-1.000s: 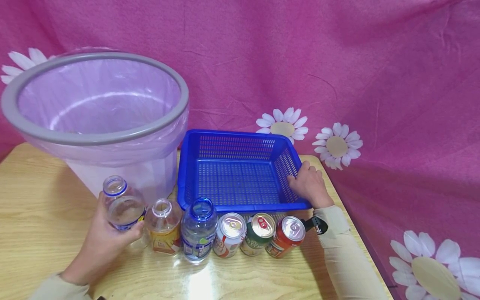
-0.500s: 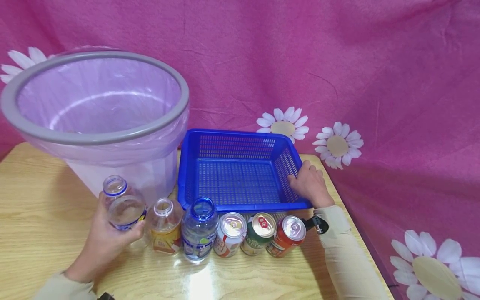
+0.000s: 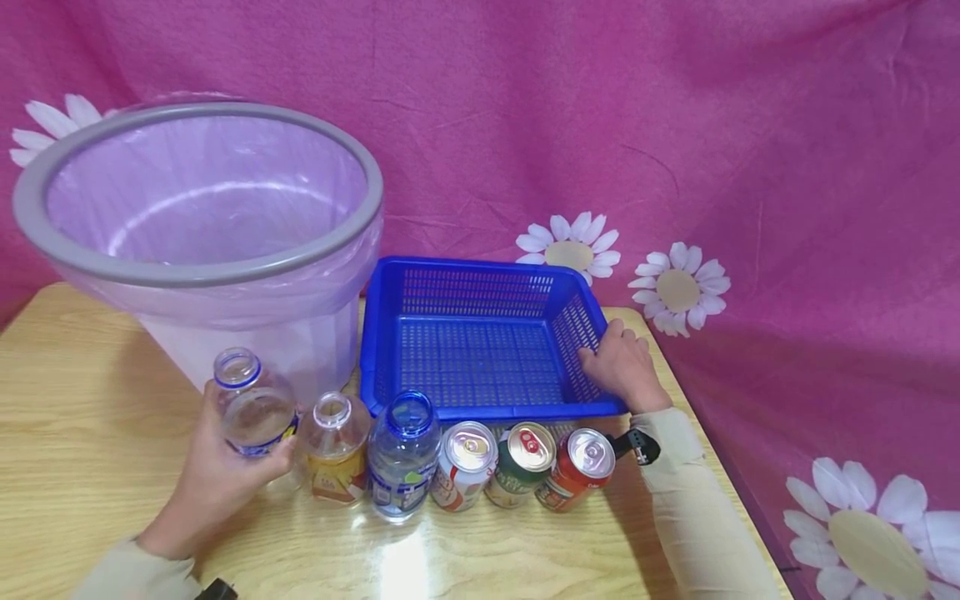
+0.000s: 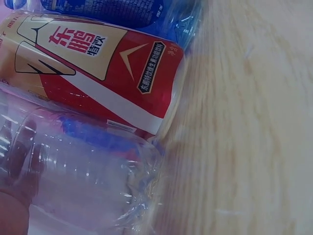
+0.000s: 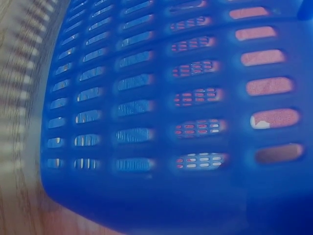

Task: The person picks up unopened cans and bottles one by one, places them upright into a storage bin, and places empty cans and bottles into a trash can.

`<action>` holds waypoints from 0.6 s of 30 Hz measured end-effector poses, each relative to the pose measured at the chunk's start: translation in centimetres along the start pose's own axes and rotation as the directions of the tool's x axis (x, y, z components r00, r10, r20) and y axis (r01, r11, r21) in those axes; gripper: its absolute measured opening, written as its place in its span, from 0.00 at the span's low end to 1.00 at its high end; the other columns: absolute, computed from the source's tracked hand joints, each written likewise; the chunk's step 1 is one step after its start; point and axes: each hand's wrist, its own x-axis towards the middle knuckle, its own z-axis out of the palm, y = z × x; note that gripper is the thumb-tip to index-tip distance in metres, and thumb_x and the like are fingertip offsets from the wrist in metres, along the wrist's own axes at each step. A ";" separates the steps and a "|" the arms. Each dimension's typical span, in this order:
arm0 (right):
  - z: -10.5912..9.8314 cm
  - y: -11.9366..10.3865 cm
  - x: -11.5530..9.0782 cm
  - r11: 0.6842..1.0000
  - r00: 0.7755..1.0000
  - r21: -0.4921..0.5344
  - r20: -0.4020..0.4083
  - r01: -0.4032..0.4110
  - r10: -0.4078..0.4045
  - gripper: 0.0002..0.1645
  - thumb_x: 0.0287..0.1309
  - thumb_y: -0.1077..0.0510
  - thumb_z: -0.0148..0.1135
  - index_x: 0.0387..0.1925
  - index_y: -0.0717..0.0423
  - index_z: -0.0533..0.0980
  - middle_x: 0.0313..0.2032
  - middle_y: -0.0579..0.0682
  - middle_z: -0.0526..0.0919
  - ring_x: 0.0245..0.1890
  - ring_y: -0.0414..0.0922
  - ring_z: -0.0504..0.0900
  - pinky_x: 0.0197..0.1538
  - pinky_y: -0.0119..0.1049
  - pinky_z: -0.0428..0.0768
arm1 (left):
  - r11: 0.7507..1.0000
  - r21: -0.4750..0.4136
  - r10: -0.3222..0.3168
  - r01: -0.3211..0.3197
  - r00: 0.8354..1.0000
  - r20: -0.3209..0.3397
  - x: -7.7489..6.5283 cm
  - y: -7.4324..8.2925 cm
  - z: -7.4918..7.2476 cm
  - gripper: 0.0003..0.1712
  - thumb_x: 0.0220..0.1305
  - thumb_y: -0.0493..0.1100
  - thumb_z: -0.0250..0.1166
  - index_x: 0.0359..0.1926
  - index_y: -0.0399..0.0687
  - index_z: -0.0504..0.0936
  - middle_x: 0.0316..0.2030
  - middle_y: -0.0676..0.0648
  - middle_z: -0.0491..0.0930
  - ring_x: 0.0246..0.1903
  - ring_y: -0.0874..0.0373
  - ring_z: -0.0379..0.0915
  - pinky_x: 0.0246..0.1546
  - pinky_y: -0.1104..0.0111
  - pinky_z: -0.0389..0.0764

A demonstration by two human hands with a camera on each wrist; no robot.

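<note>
My left hand (image 3: 225, 467) grips a clear, capless plastic bottle (image 3: 258, 417) with a blue ring at its neck, standing at the left end of a row. In the left wrist view that clear bottle (image 4: 88, 171) lies close beside a bottle with a red and yellow label (image 4: 98, 68). My right hand (image 3: 621, 367) holds the right rim of a blue plastic basket (image 3: 495, 412), thumb on the inner side and fingers outside. The basket's slotted wall (image 5: 161, 186) fills the right wrist view; the hand is hidden there.
Right of the held bottle stand an orange-labelled bottle (image 3: 335, 467), a blue-tinted bottle (image 3: 405, 462), a white can (image 3: 463, 471), a green can (image 3: 519, 471) and a red can (image 3: 577, 475). A lined bin (image 3: 247, 333) stands behind the left hand. A pink flowered cloth (image 3: 480, 125) hangs behind the table (image 3: 90, 417).
The head view has shifted a little, moving everything slightly rightward in the picture. Both hands keep the same holds, and the bottles, cans and basket stay in place.
</note>
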 end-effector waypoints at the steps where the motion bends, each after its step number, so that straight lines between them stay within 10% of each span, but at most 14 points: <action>1: 0.0 0.0 0.0 1.000 1.000 -0.001 0.001 0.001 -0.001 0.36 0.70 0.46 0.53 0.59 0.74 0.60 0.52 0.75 0.73 0.53 0.69 0.72 0.56 0.64 0.76 | 1.000 0.000 -0.004 0.004 1.000 -0.001 0.0 0.1 0.0 0.48 0.35 0.14 0.68 0.63 0.26 0.62 0.52 0.64 0.79 0.50 0.72 0.78 0.55 0.86 0.75; 18: 0.0 0.1 0.3 1.000 1.000 0.004 0.012 0.001 -0.001 0.36 0.70 0.46 0.54 0.60 0.74 0.60 0.53 0.75 0.72 0.54 0.70 0.71 0.57 0.64 0.75 | 0.995 -0.085 -0.058 0.058 0.998 -0.001 -0.1 0.3 -0.3 0.47 0.40 0.13 0.67 0.64 0.36 0.66 0.49 0.61 0.84 0.48 0.71 0.82 0.52 0.84 0.79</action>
